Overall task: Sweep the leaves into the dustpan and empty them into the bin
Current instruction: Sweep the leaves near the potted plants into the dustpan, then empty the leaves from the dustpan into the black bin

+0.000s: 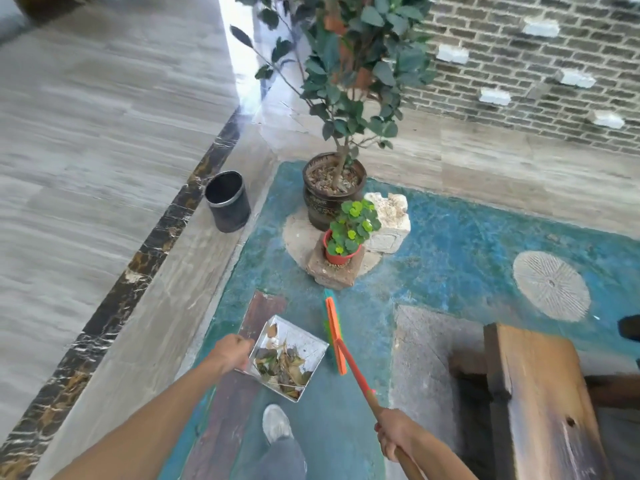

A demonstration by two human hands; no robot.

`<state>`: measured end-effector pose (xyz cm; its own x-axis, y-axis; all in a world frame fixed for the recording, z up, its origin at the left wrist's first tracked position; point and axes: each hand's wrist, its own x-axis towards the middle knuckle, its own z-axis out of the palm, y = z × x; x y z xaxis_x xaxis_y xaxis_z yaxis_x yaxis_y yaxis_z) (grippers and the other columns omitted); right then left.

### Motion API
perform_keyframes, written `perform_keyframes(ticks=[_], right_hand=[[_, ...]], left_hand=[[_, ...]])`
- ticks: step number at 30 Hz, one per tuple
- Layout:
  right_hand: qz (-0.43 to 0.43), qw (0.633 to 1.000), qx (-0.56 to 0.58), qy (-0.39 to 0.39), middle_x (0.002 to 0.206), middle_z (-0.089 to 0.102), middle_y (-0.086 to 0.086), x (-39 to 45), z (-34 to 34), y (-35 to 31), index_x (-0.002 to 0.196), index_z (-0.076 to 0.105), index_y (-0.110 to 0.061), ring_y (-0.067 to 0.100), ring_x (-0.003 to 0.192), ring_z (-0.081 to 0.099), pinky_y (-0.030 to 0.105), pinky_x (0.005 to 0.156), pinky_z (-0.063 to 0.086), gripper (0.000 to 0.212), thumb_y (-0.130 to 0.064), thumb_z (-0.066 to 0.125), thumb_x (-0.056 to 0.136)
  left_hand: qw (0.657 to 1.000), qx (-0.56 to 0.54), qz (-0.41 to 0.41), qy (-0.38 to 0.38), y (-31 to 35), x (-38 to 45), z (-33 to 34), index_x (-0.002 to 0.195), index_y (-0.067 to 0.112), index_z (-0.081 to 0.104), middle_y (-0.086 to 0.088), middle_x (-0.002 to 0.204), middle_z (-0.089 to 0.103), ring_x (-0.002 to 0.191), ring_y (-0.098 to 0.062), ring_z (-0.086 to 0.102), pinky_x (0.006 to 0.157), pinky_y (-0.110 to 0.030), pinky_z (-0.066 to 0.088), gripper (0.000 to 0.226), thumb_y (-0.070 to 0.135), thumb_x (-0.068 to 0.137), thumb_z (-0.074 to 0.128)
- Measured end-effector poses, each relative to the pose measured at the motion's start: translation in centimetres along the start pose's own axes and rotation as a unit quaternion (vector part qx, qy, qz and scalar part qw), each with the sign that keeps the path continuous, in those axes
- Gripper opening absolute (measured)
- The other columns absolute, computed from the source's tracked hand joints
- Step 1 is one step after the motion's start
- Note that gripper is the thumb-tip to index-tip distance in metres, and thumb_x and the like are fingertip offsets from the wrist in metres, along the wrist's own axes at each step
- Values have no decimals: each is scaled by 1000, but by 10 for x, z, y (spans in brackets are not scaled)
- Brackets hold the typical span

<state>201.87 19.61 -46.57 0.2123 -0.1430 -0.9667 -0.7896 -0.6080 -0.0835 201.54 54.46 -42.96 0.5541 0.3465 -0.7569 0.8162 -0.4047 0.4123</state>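
My left hand (231, 351) grips the left edge of a metal dustpan (304, 344), which hangs above the blue floor. Dry brown and green leaves (282, 367) lie heaped in its lower part. My right hand (394, 434) grips the wooden handle of a broom; its orange and teal head (334, 332) stands just right of the dustpan, close to it. A black cylindrical bin (228, 200) stands open on the grey ledge, up and to the left of the dustpan.
A large potted tree (334, 188) and a small red potted plant (343, 244) on a brick stand ahead. A white stone block (389, 216) sits beside them. A wooden bench (540, 393) is at right. My shoe (275, 422) is below the dustpan.
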Motion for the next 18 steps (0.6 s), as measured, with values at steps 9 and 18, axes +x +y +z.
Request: perform_keyframes(ticks=[9, 18], right_hand=[[-39, 998, -40, -25, 38, 32, 0, -19, 14, -167, 74, 48, -9, 13, 23, 27, 14, 31, 19, 45, -39, 32, 103], [-30, 996, -17, -84, 43, 26, -3, -1, 23, -347, 75, 38, -11, 7, 26, 22, 8, 31, 16, 34, -35, 33, 99]], left_hand=[[996, -84, 22, 0, 44, 62, -120, 79, 15, 45, -8, 85, 49, 78, -18, 44, 67, -29, 32, 18, 9, 90, 59], [977, -207, 42, 38, 75, 136, -231, 117, 13, 64, -8, 92, 58, 85, -22, 50, 72, -29, 38, 27, 5, 97, 49]])
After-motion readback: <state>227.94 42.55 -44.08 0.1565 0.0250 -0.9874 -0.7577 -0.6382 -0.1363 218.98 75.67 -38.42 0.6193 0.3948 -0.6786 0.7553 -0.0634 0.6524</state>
